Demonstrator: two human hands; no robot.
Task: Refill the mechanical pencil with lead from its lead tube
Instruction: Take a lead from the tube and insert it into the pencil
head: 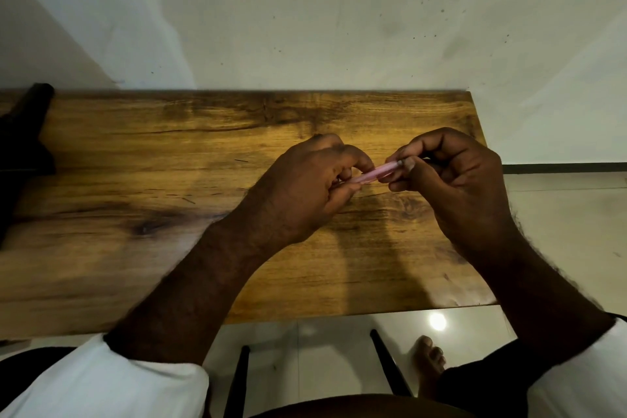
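A pink mechanical pencil [380,173] lies level between both hands, a little above the wooden table [169,163]. My left hand [305,187] is closed round its left part, which the fingers hide. My right hand [454,176] pinches its right end between thumb and fingertips, where a small grey piece shows. I cannot tell whether that piece is the cap or the lead tube. No separate lead tube is visible.
A dark object [23,132] rests at the table's far left edge. The table's right edge [481,200] runs close to my right hand, with tiled floor [559,214] beyond. Dark table legs [386,360] and a bare foot [427,360] show below.
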